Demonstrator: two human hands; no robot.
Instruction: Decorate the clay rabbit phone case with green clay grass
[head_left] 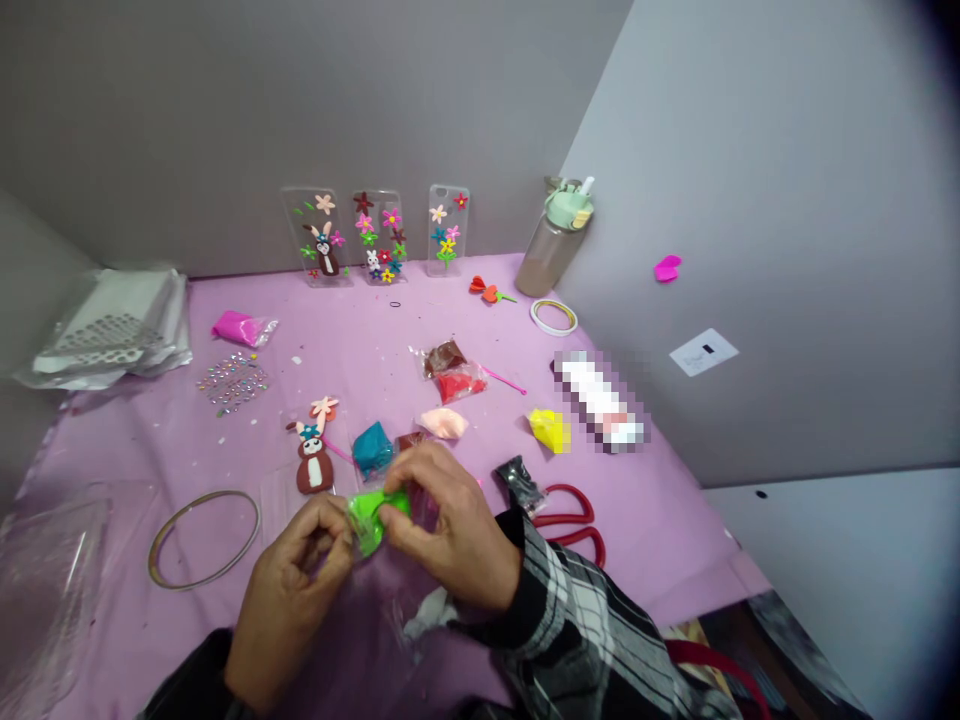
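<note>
Both my hands meet over the near middle of the purple table cover [660, 520]. My left hand [289, 590] and my right hand [450, 530] pinch a small clear bag of bright green clay [371, 515] between their fingertips. Just beyond my fingers lie a bag of teal clay [373, 447], a peach lump [445, 422] and a brown bunny figure [313, 462] with a peach flower above it. A white lump of clay [431, 610] lies under my right wrist.
Three decorated clear phone cases [375, 237] lean on the back wall beside a green-lidded bottle [559, 235]. Bags of red [459, 383], brown, yellow [550, 428], black and pink [236, 327] clay lie around. Red scissors [570, 520] sit right, a metal ring [204, 538] left.
</note>
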